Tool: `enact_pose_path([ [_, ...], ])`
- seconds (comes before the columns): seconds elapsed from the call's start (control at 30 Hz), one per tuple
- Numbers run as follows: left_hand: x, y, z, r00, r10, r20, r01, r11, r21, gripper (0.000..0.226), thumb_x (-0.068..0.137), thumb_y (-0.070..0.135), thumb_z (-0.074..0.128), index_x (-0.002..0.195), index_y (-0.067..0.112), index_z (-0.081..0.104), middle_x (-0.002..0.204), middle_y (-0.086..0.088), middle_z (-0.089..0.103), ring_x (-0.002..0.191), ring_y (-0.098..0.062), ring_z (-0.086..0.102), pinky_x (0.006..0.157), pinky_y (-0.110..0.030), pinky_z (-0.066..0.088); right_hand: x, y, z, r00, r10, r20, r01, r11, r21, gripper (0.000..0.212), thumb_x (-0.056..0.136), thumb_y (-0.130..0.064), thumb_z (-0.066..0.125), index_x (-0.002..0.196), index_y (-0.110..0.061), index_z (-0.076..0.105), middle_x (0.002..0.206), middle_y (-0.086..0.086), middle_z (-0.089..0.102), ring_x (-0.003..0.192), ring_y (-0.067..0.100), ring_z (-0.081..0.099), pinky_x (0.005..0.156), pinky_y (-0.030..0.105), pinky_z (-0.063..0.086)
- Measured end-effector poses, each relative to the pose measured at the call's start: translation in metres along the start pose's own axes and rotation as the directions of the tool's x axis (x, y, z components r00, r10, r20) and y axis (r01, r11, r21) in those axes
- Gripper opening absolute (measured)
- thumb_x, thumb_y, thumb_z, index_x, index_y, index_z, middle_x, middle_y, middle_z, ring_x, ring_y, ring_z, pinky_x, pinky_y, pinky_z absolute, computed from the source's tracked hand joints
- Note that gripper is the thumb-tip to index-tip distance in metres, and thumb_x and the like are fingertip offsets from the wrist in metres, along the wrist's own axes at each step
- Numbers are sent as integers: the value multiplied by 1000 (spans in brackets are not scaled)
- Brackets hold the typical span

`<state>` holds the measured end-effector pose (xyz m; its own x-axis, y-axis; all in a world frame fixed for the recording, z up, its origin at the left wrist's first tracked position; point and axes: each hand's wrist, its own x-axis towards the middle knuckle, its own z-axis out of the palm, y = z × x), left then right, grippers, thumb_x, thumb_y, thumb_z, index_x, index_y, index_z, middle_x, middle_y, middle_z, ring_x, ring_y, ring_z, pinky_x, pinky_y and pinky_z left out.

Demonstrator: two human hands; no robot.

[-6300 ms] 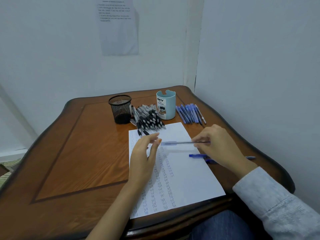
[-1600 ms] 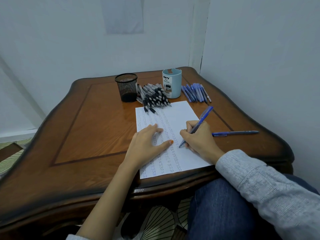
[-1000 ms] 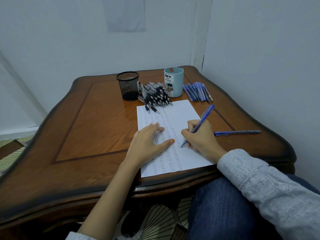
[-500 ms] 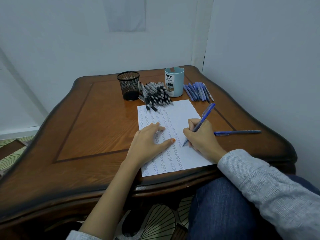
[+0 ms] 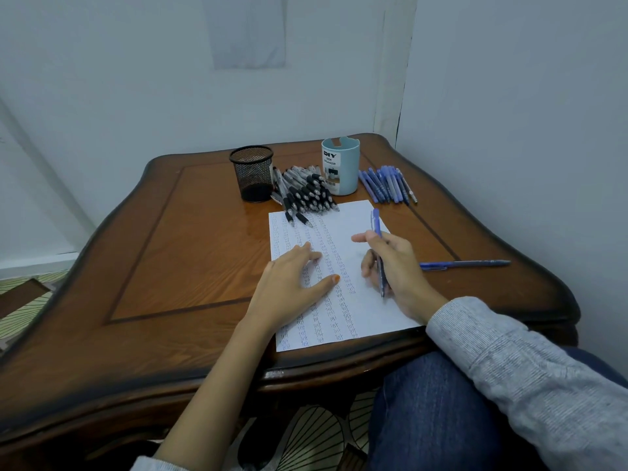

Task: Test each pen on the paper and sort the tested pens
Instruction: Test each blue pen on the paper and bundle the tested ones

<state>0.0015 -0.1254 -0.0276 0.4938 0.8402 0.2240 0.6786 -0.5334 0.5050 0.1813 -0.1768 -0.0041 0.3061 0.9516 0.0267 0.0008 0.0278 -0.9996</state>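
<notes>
Fingers of the right hand [image 5: 396, 266] grip a blue pen [image 5: 376, 224]; left hand [image 5: 289, 288] rests spread on paper [image 5: 346, 220].

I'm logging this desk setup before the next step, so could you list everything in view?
table: one, brown wood, in a corner
sheet of paper: one, white with blue scribbles, table's near edge
mesh cup: one, black, far side
organizer cup: one, light blue, far side, right of the mesh cup
black pens: pile, uncountable, between the cups
blue pens: row of several, right of the organizer cup
loose pen: one, blue, right of the paper
held pen: one, blue, over the paper
wall notice: one, white, back wall
left hand: one, flat on the paper
right hand: one, grips the held pen
</notes>
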Motion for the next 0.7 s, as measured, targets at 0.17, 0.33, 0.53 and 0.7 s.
enact_pose_path([
  [0.17, 1, 5, -4, 1000, 18, -1, -18, 998, 60, 51, 91, 56, 50, 133, 26, 52, 144, 9, 46, 134, -9, 37, 105, -31, 26, -1, -2, 1, 999, 36, -2, -36, 999, 19, 27, 102, -35, 39, 119, -20, 53, 42, -3, 37, 31, 6, 29, 32, 19, 26],
  [0.33, 13, 9, -16, 993, -13, 113, -1, 993, 120, 48, 91, 53, 53, 129, 23, 55, 138, 7, 51, 123, -12, 48, 96, -29, 36, -2, 0, 0, 998, -55, -20, 54, 998, -45, 31, 103, -33, 37, 108, -12, 60, 43, 2, 39, 31, 12, 29, 35, 20, 26],
  [0.53, 28, 13, -14, 1000, -1, 28, -3, 989, 148, 37, 89, 48, 58, 115, 22, 60, 116, 5, 57, 109, -14, 50, 90, -32, 42, -2, -1, 2, 999, -47, 5, 47, 997, -58, 24, 102, -29, 43, 110, -17, 62, 46, 4, 38, 34, 11, 29, 36, 21, 26],
  [0.7, 38, 12, -2, 1000, -6, -17, 8, 996, 87, 44, 88, 51, 59, 122, 23, 57, 126, 7, 54, 118, -13, 46, 97, -33, 37, -1, -2, 3, 1000, -5, 6, 4, 1000, 7, 37, 98, -4, 31, 125, -14, 55, 54, 12, 46, 39, 9, 35, 37, 21, 31],
])
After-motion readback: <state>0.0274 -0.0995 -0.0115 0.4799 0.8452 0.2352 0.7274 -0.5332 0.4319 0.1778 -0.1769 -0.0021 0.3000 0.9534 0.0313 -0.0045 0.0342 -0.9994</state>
